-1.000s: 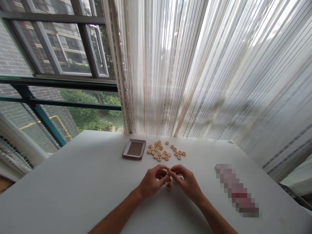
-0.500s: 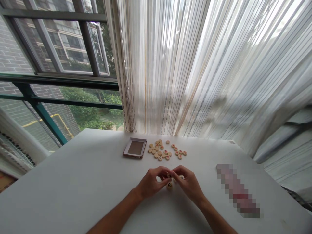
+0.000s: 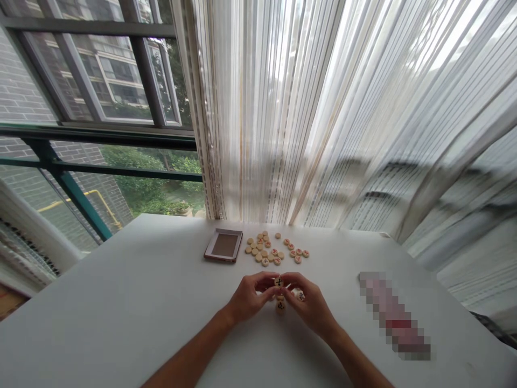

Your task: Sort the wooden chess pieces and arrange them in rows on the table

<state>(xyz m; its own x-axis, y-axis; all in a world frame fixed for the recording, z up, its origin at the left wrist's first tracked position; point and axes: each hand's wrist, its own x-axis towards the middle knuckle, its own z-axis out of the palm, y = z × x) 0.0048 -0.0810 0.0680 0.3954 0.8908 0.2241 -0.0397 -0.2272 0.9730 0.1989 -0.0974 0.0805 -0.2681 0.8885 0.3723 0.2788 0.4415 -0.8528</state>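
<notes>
Between the fingertips of my left hand (image 3: 251, 296) and my right hand (image 3: 306, 297) is a round wooden Chinese chess piece (image 3: 278, 282) with a black character, its face turned toward me. Both hands pinch it from the sides. Just below it, another black-marked chess piece (image 3: 280, 306) stands in front of my fingers, with pale wood showing behind it. One more black-marked piece (image 3: 299, 295) is partly covered by my right hand. Further pieces behind the fingers are mostly hidden.
Several loose chess pieces (image 3: 264, 251), some with red characters, some blank side up, lie farther back on the white table (image 3: 133, 302). Left of them sits an open shallow box (image 3: 207, 253). A pixelated pinkish item (image 3: 393, 318) lies at right. Curtains (image 3: 262, 134) hang behind the table.
The held piece has risen slightly and turned, so its black character now faces me. Both hands have shifted a little; the loose pieces and box stay put.
</notes>
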